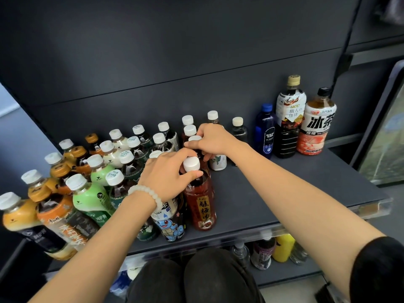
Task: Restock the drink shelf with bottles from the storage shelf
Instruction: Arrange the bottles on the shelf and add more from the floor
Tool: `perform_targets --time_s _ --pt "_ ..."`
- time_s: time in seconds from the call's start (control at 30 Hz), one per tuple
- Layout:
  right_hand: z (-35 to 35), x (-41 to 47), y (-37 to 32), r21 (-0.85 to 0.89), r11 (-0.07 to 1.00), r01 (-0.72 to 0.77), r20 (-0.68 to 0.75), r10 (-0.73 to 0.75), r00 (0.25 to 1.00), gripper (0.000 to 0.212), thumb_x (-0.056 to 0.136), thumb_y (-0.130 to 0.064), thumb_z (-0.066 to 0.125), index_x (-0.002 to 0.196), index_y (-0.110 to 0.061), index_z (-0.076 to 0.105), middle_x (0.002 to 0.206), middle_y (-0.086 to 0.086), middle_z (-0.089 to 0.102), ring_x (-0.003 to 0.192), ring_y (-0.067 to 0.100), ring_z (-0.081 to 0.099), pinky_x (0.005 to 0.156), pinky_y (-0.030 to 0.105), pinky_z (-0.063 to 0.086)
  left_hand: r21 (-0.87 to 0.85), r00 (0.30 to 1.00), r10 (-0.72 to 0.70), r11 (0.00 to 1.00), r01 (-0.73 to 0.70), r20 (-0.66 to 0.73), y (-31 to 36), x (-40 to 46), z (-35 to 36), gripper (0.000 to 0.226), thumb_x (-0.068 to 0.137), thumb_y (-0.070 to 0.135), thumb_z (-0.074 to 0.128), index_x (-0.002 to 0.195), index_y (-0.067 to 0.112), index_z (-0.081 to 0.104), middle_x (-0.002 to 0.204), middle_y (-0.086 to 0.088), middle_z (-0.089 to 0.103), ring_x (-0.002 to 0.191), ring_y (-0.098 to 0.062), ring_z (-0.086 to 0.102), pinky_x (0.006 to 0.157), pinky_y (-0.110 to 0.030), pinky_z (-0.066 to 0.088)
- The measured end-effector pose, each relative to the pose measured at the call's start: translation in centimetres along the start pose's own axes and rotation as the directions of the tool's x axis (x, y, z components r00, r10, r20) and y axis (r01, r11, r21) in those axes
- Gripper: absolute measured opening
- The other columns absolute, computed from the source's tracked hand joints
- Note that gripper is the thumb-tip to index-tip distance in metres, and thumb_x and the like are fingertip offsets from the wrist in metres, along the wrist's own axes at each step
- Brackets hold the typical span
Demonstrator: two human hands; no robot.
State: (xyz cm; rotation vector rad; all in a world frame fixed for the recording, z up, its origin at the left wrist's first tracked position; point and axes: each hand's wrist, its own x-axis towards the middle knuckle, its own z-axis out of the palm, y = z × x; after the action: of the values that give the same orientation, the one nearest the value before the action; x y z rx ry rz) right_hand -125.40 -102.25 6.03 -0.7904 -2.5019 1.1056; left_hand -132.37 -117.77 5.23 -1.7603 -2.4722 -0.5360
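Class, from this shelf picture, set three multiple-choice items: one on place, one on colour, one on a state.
1. Where does the tall iced-tea bottle with the black cap stand?
A. shelf's right end
B. left end
C. floor

2. What colour is the cap of the slim blue plastic bottle?
A. white
B. blue
C. orange

3. What is the left hand doing?
A. hanging idle
B. pressing flat on the shelf
C. gripping the neck of the red-labelled bottle

Answers: 1 A, it is the rightmost bottle; 2 B, its cap matches its body; 3 C, fingers curl just under its white cap.
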Motion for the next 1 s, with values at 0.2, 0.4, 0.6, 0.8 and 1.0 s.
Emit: perform_targets --time_s 0.2,0.4,0.6,0.8,1.0 --pt "0.3 0.2 0.1 0.002 1.000 0.009 -0.019 -0.009 1.000 0.034 0.085 -0.039 0.066 0.090 -0.012 0.047 0.071 0.003 0.060 0.058 0.022 0.065 0.049 0.024 0.047 -0.018 1.000 0.014 1.000 -0.015 -0.015 0.0 0.2 0.2 0.031 0.085 0.048 0.059 0.112 0.035 0.053 0.082 0.017 0.052 0.084 -0.011 0.046 0.086 -0.036 0.041" --pt "0.5 0.2 0.4 0.037 0.999 0.034 -0.024 -0.033 0.999 0.029 0.085 -0.037 0.066 0.082 -0.014 0.048 0.076 0.005 0.063 0.060 0.021 0.065 0.050 0.024 0.051 0.005 1.000 0.001 1.000 -0.001 -0.008 0.0 0.8 0.3 0.037 0.084 0.049 0.060 0.118 0.035 0.055 0.089 0.013 0.053 0.096 -0.015 0.052 0.089 -0.036 0.042" --pt "0.1 -0.4 1.1 0.076 0.997 0.018 0.017 -0.019 1.000 0.035 0.090 -0.040 0.059 0.096 -0.006 0.060 0.093 0.016 0.069 0.072 0.025 0.068 0.066 0.031 0.054 0.055 0.999 -0.014 0.998 0.016 -0.028 0.2 0.7 0.7 0.045 0.084 0.054 0.057 0.125 0.035 0.052 0.107 0.006 0.063 0.107 -0.018 0.054 0.093 -0.039 0.043" --pt "-1.0 -2.9 2.5 -0.052 0.997 0.051 -0.128 -0.058 0.990 0.023 0.091 -0.036 0.057 0.096 -0.014 0.060 0.079 -0.004 0.058 0.075 0.014 0.057 0.067 0.024 0.044 0.184 0.988 0.019 0.983 0.009 -0.150 0.9 0.0 1.3 0.046 0.087 0.058 0.044 0.120 0.028 0.058 0.108 0.002 0.060 0.107 -0.024 0.054 0.089 -0.043 0.044" --pt "-1.5 -8.9 5.0 -0.438 0.899 0.033 -0.265 -0.164 0.950 0.030 0.091 -0.034 0.053 0.113 -0.013 0.058 0.108 0.004 0.058 0.098 0.023 0.057 0.081 0.041 0.049 0.277 0.957 0.138 0.959 -0.065 -0.254 4.2 -1.2 1.5 0.047 0.085 0.044 0.032 0.094 0.015 0.068 0.087 -0.004 0.064 0.084 -0.030 0.061 0.066 -0.039 0.047"
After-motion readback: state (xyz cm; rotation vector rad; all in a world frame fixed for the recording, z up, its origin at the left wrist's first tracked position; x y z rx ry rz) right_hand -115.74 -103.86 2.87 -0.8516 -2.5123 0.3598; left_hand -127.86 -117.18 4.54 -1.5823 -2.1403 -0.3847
